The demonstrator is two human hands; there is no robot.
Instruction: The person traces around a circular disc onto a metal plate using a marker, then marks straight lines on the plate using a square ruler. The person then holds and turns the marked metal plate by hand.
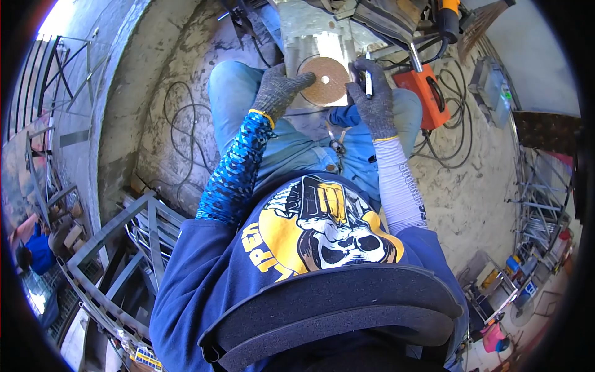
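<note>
A round brown cutting disc [323, 93] with a small centre hole lies over a metal sheet [297, 46] in front of my lap. My left hand [279, 90], in a grey knit glove, grips the disc's left edge. Its thumb rests on the face of the disc; the other fingers are partly hidden. At the disc's right side is my right hand [375, 102], gloved the same way and closed around a white marker [369, 77]. The marker stands almost upright in the view, and its dark tip end is hard to make out.
An orange-red power-tool machine [423, 96] sits on the floor to the right, beside a coiled black cable [458, 124]. Another cable [180, 118] loops on the left floor. A welded metal frame [114, 260] stands lower left. A yellow-and-black tool [448, 22] is at the upper right.
</note>
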